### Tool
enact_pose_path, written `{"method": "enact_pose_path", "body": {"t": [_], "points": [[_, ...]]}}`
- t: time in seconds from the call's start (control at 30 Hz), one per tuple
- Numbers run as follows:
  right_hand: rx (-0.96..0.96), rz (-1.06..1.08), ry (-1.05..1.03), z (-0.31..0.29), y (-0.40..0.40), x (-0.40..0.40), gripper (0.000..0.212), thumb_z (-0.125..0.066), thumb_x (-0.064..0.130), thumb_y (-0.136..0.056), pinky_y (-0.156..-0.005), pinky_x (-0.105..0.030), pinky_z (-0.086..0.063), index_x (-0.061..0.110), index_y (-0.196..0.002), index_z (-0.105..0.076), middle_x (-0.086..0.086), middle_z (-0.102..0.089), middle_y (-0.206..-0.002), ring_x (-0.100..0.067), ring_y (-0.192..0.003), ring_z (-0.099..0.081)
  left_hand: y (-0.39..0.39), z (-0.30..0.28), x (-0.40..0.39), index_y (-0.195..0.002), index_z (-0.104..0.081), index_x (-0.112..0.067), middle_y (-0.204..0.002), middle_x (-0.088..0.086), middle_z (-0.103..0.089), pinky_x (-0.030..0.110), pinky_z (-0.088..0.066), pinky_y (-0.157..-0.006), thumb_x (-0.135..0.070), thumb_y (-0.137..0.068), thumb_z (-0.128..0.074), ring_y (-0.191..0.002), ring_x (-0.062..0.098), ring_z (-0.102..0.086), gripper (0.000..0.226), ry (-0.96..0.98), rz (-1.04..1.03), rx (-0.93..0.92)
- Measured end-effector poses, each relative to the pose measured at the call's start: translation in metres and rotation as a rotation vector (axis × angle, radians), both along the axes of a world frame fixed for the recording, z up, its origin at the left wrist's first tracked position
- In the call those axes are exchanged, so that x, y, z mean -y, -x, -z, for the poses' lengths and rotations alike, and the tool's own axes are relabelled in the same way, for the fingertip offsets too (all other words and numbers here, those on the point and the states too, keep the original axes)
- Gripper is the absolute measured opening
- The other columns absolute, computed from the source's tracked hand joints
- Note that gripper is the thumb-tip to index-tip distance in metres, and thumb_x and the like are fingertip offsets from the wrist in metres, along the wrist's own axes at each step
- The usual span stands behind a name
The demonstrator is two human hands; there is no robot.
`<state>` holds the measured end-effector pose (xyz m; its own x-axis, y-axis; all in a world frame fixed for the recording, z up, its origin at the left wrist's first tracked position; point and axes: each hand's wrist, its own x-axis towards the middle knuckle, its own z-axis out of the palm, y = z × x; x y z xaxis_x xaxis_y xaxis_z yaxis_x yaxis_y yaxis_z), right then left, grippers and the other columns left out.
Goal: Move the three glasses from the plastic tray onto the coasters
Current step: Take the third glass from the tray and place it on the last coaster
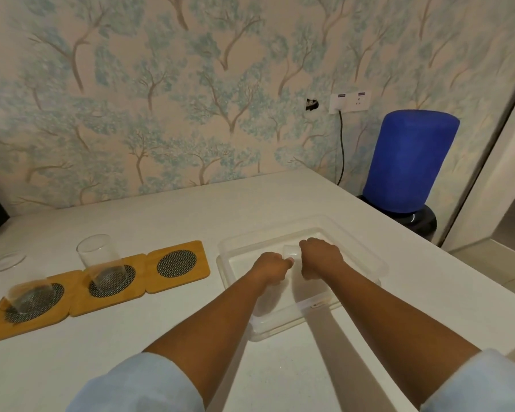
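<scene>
last glass (289, 251): still in the plastic tray (378, 264), upright as far as I can tell, sitting right between my two hands, only the rim and a bit of clear wall show past my knuckles

left hand (272, 266): my grip here is curled in against the near-left side of the glass, fingers touching it, so I'd call it closed on the glass, though it's too hidden to say how tight

right hand (320, 257): wrapped round the right side, also touching, fingers folded down; using both because clear glass on a pale tray is slippery and hard to judge

tray: sits on the right of the bench (280, 200), low clear walls, nothing else in it that I can make out, so I only need to clear that wall on the way out

empty coaster (176, 263): rightmost of three wooden ones, closest to the tray, which is prob why it got left for last, shortest hop

middle glass (100, 260): standing on the middle coaster (113, 281), on the mesh circle

far-left glass (32, 295): on the left coaster (33, 301), looks a bit off toward the near edge, fisheye makes it hard to say

glass dish (5, 261): beyond the coasters at the bench edge, not part of this

progress: I'd say two of three done

next: my guess is lift straight up, go left, set down centred on the mesh, without clipping the middle glass
</scene>
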<state>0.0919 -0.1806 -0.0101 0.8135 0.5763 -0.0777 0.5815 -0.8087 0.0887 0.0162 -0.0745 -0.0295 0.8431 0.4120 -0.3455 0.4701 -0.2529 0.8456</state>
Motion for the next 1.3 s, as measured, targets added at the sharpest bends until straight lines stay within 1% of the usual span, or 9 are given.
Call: {"method": "enact_pose_path", "body": {"t": [0.23,0.3,0.4,0.6,0.7,0.77,0.97,1.17,1.3], "points": [[0.181,-0.064,-0.021,0.017,0.004,-0.002,0.038,-0.059,0.013,-0.080,-0.087,-0.036,-0.042,0.011,-0.117,-0.053,-0.007,-0.057,-0.112,-0.025,-0.104,-0.054,-0.004,0.003,0.001,-0.107,-0.059,-0.010,-0.117,0.010,-0.063,0.043,-0.049,-0.104,-0.028,-0.090,-0.066,-0.115,0.028,-0.064,0.026,0.147,-0.109,0.013],[0.185,-0.071,-0.023,0.017,0.004,-0.003,0.040,-0.062,0.020,-0.076,-0.086,-0.035,-0.042,0.012,-0.115,-0.055,-0.007,-0.058,-0.111,-0.025,-0.104,-0.053,-0.005,0.002,0.000,-0.122,-0.060,-0.009,-0.116,0.007,-0.061,0.042,-0.050,-0.104,-0.029,-0.090,-0.066,-0.113,0.028,-0.064,0.038,0.156,-0.134,0.021],[0.170,-0.046,-0.097,0.016,0.004,-0.008,0.048,-0.067,0.035,-0.068,-0.081,-0.033,-0.042,0.013,-0.110,-0.058,-0.005,-0.059,-0.107,-0.024,-0.102,-0.053,-0.003,0.000,-0.003,-0.142,-0.049,-0.011,-0.131,0.008,-0.060,0.041,-0.050,-0.103,-0.031,-0.090,-0.065,-0.113,0.028,-0.062,0.058,0.162,-0.169,0.058],[0.162,-0.014,-0.358,0.000,0.007,-0.029,0.073,-0.070,0.060,-0.061,-0.081,-0.037,-0.047,0.014,-0.116,-0.056,-0.006,-0.060,-0.112,-0.026,-0.106,-0.055,0.000,-0.014,-0.025,-0.144,-0.046,-0.012,-0.136,0.011,-0.058,0.043,-0.047,-0.106,-0.034,-0.089,-0.066,-0.120,0.030,-0.059,0.062,0.209,-0.306,0.229],[0.101,-0.008,-0.555,-0.014,0.015,-0.044,0.076,-0.067,0.068,-0.058,-0.071,-0.035,-0.048,0.013,-0.110,-0.059,-0.005,-0.062,-0.104,-0.025,-0.100,-0.059,0.005,-0.024,-0.041,-0.144,-0.044,-0.008,-0.139,0.016,-0.056,0.043,-0.048,-0.106,-0.037,-0.088,-0.067,-0.121,0.033,-0.059,0.068,0.228,-0.347,0.286],[0.053,0.003,-0.659,-0.022,0.023,-0.055,0.072,-0.065,0.068,-0.058,-0.066,-0.032,-0.045,0.014,-0.105,-0.059,-0.003,-0.062,-0.100,-0.024,-0.095,-0.061,0.011,-0.033,-0.053,-0.139,-0.050,-0.005,-0.132,0.019,-0.061,0.042,-0.051,-0.102,-0.042,-0.086,-0.069,-0.114,0.031,-0.064,0.068,0.252,-0.353,0.325],[-0.026,-0.046,-0.786,-0.036,0.046,-0.093,0.077,-0.060,0.069,-0.059,-0.069,-0.031,-0.045,0.014,-0.113,-0.060,-0.001,-0.064,-0.109,-0.023,-0.098,-0.063,0.038,-0.052,-0.086,-0.141,-0.049,-0.008,-0.115,0.009,-0.068,0.036,-0.053,-0.098,-0.046,-0.080,-0.075,-0.102,0.017,-0.067,0.076,0.263,-0.404,0.434],[-0.113,-0.118,-0.832,-0.041,0.067,-0.131,0.075,-0.061,0.069,-0.062,-0.067,-0.030,-0.042,0.015,-0.115,-0.058,-0.001,-0.065,-0.113,-0.022,-0.100,-0.063,0.068,-0.062,-0.118,-0.139,-0.052,-0.013,-0.131,0.002,-0.061,0.039,-0.047,-0.105,-0.042,-0.072,-0.083,-0.118,0.022,-0.061,0.079,0.195,-0.466,0.513],[-0.179,-0.177,-0.891,-0.039,0.079,-0.152,0.067,-0.067,0.064,-0.064,-0.064,-0.029,-0.041,0.016,-0.110,-0.059,-0.001,-0.066,-0.107,-0.021,-0.094,-0.064,0.085,-0.064,-0.137,-0.134,-0.056,-0.014,-0.129,0.003,-0.063,0.030,-0.049,-0.093,-0.036,-0.070,-0.086,-0.116,0.020,-0.061,0.073,0.129,-0.506,0.558]]}}
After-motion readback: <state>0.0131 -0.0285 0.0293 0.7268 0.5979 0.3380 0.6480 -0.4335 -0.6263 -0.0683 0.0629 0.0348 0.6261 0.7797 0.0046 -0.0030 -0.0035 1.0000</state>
